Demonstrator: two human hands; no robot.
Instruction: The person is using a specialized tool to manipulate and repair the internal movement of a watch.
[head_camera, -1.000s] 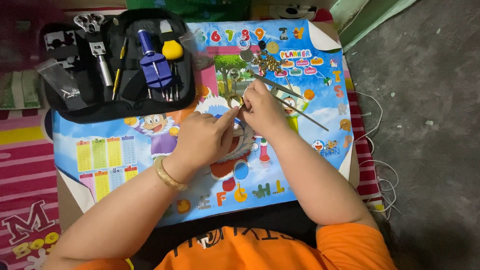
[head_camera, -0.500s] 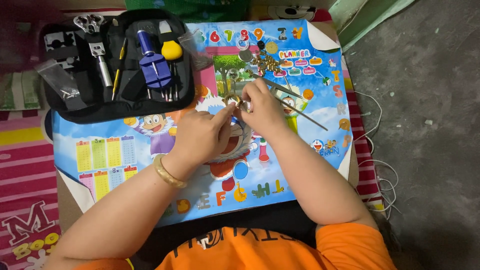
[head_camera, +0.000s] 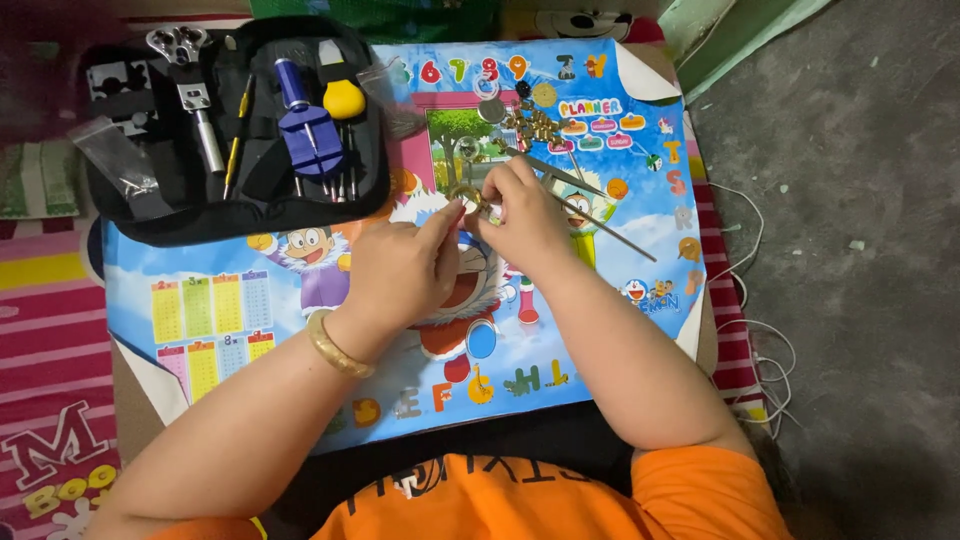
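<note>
Small gold watch piece pinched between left hand and right hand, fingers clamped on it (partly hidden), above colourful cartoon mat, near open tool case.

Both hands, left hand and right hand, pinch perhaps a small gold ring over the poster.

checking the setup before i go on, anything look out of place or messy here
Mostly tidy. The poster's top right corner curls up off the board. Small gold watch parts lie loose on the poster, outside the black tool case. Both hands, left and right, pinch a small gold piece.
</note>
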